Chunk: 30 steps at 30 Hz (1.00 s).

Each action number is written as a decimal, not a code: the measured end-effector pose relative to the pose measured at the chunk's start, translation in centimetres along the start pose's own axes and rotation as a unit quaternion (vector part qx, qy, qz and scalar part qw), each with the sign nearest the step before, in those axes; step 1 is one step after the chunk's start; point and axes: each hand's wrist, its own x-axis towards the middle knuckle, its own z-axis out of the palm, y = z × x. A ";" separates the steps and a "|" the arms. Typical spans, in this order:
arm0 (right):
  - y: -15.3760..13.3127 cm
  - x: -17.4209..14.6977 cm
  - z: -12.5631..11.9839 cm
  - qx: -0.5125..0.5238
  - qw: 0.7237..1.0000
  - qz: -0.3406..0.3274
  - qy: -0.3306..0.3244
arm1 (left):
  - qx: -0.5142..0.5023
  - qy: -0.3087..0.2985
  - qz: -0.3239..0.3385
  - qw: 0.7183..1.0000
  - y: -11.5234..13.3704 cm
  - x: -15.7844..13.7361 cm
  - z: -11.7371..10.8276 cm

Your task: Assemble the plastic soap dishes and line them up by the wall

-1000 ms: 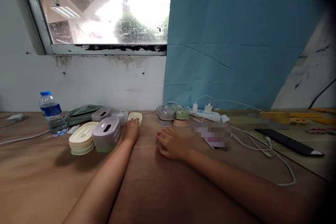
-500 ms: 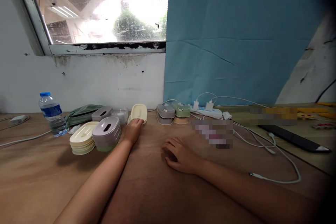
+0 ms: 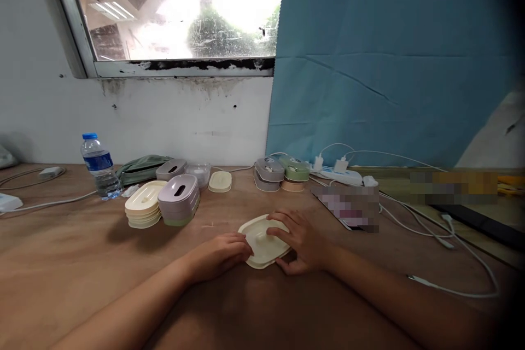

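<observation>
Low over the front middle of the table is a cream plastic lid (image 3: 259, 246) with rounded corners, tilted a little. My left hand (image 3: 227, 254) pinches its left edge, with the thumb underside hidden. Around its right edge my right hand (image 3: 301, 240) is closed, fingers on top and thumb below. A second cream lid (image 3: 220, 181) lies flat farther back. To the left stand a stack of cream lids (image 3: 143, 205) and a stack of lilac slotted covers (image 3: 179, 199) with a green one at the bottom.
A water bottle (image 3: 98, 167) and a green pouch (image 3: 141, 169) stand at the back left, beside a clear container (image 3: 199, 174). Grey boxes (image 3: 268, 173) and a green box (image 3: 294, 169) sit at the back. A power strip (image 3: 340, 176) and white cables (image 3: 459, 296) run along the right.
My left hand has drawn a cream lid from the back toward the front middle. My right hand has closed on its right side. The view has shifted slightly left.
</observation>
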 end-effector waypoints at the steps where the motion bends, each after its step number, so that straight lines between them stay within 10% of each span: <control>1: 0.1 0.0 0.1 0.006 1.000 -0.006 -0.006 | -0.006 -0.004 -0.002 1.000 -0.1 0.0 -0.1; 11: 0.5 -0.2 0.0 0.127 0.987 0.061 -0.072 | 0.161 0.075 0.021 0.984 -0.6 -0.7 -2.5; 17: 0.7 -0.2 -0.1 0.167 0.977 0.094 -0.092 | 0.363 0.364 -0.188 0.837 -3.2 -3.6 -6.8; 30: 1.0 -0.3 0.2 0.217 0.959 0.157 -0.092 | 0.370 0.353 -0.272 0.815 -5.6 -4.6 -6.9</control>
